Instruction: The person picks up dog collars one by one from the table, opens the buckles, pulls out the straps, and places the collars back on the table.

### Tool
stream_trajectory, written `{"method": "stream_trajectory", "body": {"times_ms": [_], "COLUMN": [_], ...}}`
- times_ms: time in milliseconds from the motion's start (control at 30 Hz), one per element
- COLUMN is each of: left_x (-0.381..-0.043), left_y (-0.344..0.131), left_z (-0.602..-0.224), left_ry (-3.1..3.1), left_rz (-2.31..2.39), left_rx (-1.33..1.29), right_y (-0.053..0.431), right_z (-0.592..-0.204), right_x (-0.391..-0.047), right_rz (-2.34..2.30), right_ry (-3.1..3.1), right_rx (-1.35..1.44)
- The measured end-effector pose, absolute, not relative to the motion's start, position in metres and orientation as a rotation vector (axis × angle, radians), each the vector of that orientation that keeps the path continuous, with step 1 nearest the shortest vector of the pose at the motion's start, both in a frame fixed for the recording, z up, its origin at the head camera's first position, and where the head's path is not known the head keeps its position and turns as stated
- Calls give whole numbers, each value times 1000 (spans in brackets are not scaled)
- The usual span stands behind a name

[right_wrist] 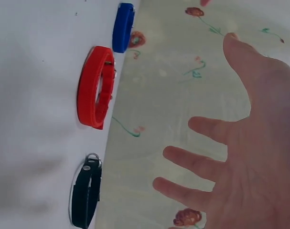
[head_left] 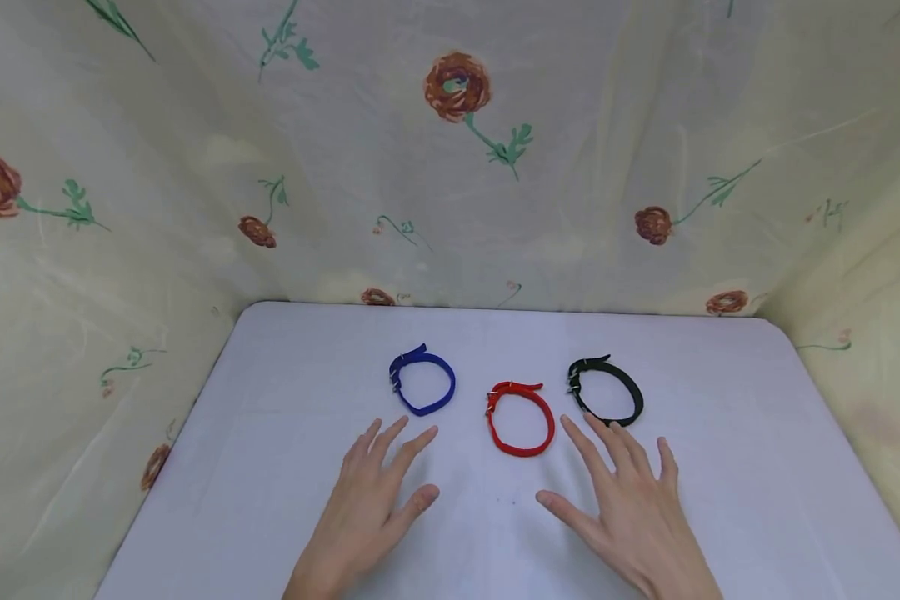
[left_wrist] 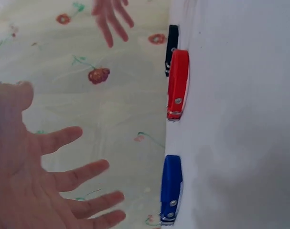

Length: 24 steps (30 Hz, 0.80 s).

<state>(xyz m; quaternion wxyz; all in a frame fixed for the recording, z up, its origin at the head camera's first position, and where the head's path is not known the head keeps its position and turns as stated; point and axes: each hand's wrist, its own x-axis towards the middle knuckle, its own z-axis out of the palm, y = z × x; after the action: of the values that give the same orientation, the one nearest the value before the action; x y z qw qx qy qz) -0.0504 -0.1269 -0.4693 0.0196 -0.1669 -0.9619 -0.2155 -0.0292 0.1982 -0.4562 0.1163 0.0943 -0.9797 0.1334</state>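
The left hand [head_left: 373, 500] and right hand [head_left: 630, 508] are held raised with fingers spread; nothing is grasped. On the white surface [head_left: 232, 492], the red strap [left_wrist: 178, 78] is set between the blue strap [left_wrist: 172, 179] and black strap [right_wrist: 81, 195], nearest the hands. All are judged light, pliable and not fragile; hold is best taken opposite the buckles [left_wrist: 174, 115].

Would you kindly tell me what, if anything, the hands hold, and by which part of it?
Nothing is held; the left hand and right hand are empty.
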Motion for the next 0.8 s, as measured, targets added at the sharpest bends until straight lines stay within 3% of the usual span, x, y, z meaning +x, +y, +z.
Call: {"method": "stream_trajectory", "body": {"times_ms": [500, 800], "left_x": [-78, -96], "left_y": [-107, -88], "left_z": [-485, -499], "left_ry": [-2777, -2501], "left_rz": [-2082, -2755], "left_rx": [-445, 53], "right_y": [192, 191], "right_z": [-469, -484], "right_x": [-71, -91], "right_rz": [475, 544], "right_ry": [-2917, -2901], "right_rx": [402, 393]}}
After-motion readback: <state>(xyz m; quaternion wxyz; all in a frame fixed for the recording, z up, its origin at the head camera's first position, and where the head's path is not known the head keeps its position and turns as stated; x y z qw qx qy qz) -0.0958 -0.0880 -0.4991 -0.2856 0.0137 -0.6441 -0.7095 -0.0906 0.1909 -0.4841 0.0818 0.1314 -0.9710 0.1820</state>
